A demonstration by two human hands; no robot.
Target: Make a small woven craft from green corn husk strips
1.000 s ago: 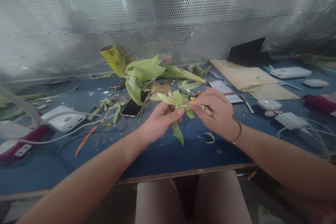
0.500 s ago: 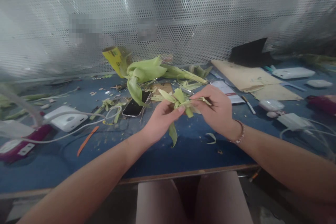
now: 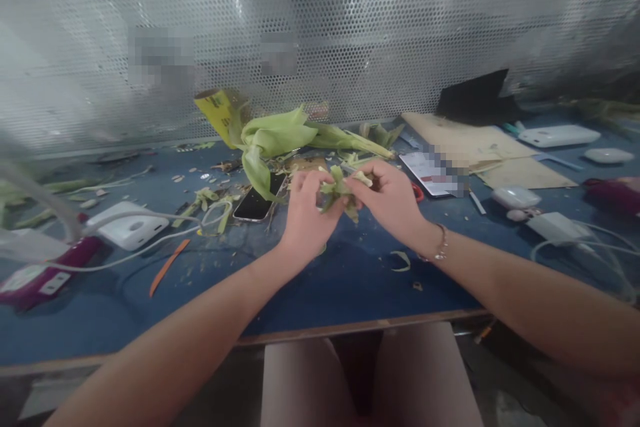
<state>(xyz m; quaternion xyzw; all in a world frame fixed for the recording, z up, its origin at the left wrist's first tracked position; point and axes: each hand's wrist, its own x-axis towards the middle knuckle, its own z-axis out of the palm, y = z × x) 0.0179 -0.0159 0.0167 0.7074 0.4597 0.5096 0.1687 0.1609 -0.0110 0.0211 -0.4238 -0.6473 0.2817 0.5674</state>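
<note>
Both of my hands hold a small bundle of green leaf strips (image 3: 340, 195) above the blue table (image 3: 320, 287). My left hand (image 3: 307, 217) is closed around its left side, with the fingers curled over the strips. My right hand (image 3: 393, 200), with a thin bracelet on its wrist, pinches the right side of the same bundle. The two hands nearly touch. Behind them a large green leaf (image 3: 273, 140) lies draped over a black phone (image 3: 255, 205).
A perforated metal wall closes the back. A white charger (image 3: 127, 230) with cables and a purple device (image 3: 35, 280) lie at the left, an orange strip (image 3: 165, 269) near them. A yellow roll (image 3: 215, 113), brown cardboard (image 3: 475, 147), white devices and cables lie at the right.
My hands have moved closer together and a little further from me. The leaf strips, spread out before, are now gathered into a tight bundle between them.
</note>
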